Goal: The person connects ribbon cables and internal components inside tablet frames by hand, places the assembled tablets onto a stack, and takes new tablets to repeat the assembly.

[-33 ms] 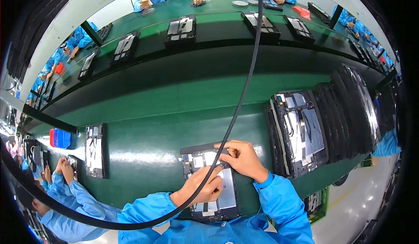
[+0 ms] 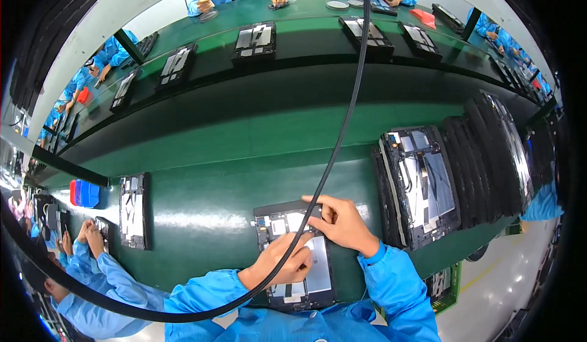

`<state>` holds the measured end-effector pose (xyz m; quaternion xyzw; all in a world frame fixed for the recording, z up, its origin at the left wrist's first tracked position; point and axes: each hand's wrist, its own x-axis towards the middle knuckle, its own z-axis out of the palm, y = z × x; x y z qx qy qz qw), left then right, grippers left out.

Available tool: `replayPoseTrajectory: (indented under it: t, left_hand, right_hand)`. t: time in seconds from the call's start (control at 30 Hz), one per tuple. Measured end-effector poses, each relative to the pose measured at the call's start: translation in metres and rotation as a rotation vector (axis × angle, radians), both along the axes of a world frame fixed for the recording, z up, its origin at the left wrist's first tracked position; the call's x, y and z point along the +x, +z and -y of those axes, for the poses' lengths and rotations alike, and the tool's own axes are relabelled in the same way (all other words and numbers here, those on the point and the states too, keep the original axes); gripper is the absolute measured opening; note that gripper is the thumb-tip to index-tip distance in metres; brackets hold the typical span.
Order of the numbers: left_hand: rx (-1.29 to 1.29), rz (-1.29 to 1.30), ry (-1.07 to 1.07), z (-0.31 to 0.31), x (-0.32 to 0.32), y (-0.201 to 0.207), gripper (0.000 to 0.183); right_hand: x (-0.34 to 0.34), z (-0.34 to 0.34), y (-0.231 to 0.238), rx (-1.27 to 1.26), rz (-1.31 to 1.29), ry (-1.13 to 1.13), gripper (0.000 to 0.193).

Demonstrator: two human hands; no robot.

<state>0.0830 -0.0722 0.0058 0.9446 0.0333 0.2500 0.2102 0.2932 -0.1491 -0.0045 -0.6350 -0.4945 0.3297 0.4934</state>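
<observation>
An opened tablet (image 2: 319,268) lies on the green bench close in front of me, its silver battery plates and circuit parts uncovered. My left hand (image 2: 278,261) rests over its middle with curled fingers, the tips drawn together above the parts; whatever they hold is hidden. At the upper right corner, my right hand (image 2: 345,223) has its forefinger along the top edge and its thumb bent in below. Anything between these two fingers is too small to make out. A thick black cable (image 2: 343,134) crosses the view and covers part of both hands' work area.
Several opened tablets (image 2: 428,189) stand stacked on edge at the right. Another opened tablet (image 2: 132,210) lies at the left, near a blue bin (image 2: 88,194) and a co-worker's hands (image 2: 93,239). More tablets (image 2: 254,39) line a raised shelf. A green crate (image 2: 454,287) sits below right.
My right hand and forearm have shifted very slightly to the right. Otherwise the two frames look alike.
</observation>
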Motion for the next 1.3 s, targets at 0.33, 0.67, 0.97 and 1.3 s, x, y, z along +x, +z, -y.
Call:
replayPoseTrajectory:
  t: [0.33, 0.67, 0.97, 1.3]
  left_hand:
    - [-0.051, 0.001, 0.027, 0.003, -0.001, -0.004, 0.014]
    - [-0.057, 0.010, 0.022, 0.002, -0.003, -0.005, 0.013]
    - [-0.090, 0.038, 0.004, 0.003, -0.002, -0.006, 0.013]
    - [-0.394, 0.061, 0.015, -0.008, -0.019, -0.006, 0.014]
  right_hand:
    - [0.018, 0.017, 0.018, -0.312, -0.248, 0.261, 0.095]
    - [0.017, 0.016, 0.023, -0.397, -0.345, 0.262, 0.095]
    - [0.010, 0.015, 0.026, -0.438, -0.395, 0.154, 0.095]
    - [0.010, 0.009, 0.033, -0.473, -0.439, 0.141, 0.094]
